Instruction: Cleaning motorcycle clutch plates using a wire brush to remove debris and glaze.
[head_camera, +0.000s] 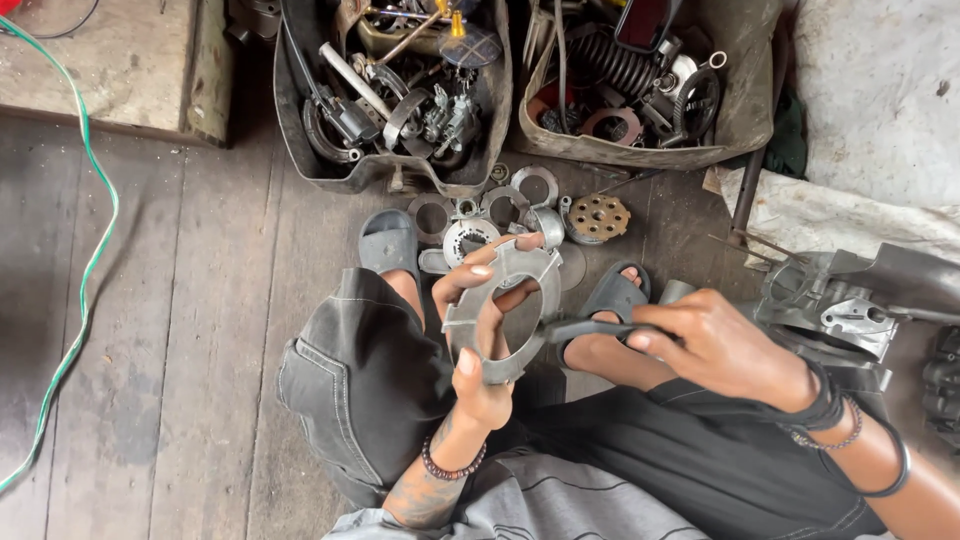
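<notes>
Far left, a green cable (92, 250) runs down the wooden floor (200, 330), well apart from the hands. Far centre-left, a dark bin (300, 150) full of metal parts; just right of it a second bin (745, 110) with a black coil spring and gears. On the floor near the bins, loose rings and discs, among them a brass-coloured holed disc (598, 217).

The person sits on the floor, grey sandals (388, 240) on both feet. Left hand (478, 345) holds a flat grey metal ring plate (505, 300) up over the lap, centre of frame. Grip is closed on it: thumb presses the near edge, fingers curl over the far-left rim, one finger across the big centre hole. Plate face is turned toward the camera, tilted; its long axis runs from near centre to far right, with the lugged end pointing far-right.

Right hand (715, 345) sits right of the plate, fingers wrapped tight around a dark slim tool (585, 328). Tool lies roughly level, long axis left-right, tip pointing left and touching the plate's right rim. Cannot tell what kind of tool it is.

Black bands on the right wrist, bead bracelet on the left. Far right, a grey metal engine casing (850, 300) rests on the floor, near the right forearm.
</notes>
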